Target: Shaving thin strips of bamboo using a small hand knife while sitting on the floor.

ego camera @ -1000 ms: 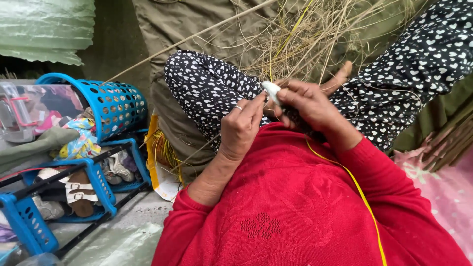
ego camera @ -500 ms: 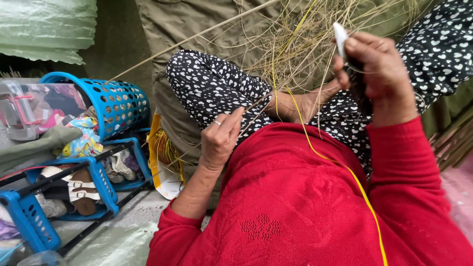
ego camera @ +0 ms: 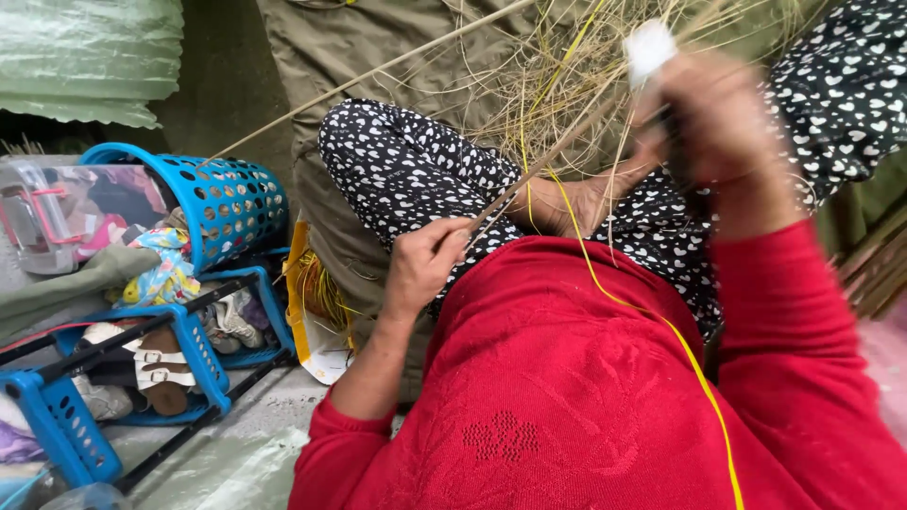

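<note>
The left hand pinches the near end of a thin tan reed strip low over the lap, while the blurred right hand, fist-closed on a white-tipped tool, lifts high, apparently keeping the strip taut.

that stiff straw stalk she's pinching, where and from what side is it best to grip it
Probably low on the straw stalk, just above where the left hand pinches its end. It slants up to the right toward the raised, blurred right hand, so coming from the left, fingers across the stalk, looks best. Higher up, loose dry grass and a yellow strand crowd it.
</note>
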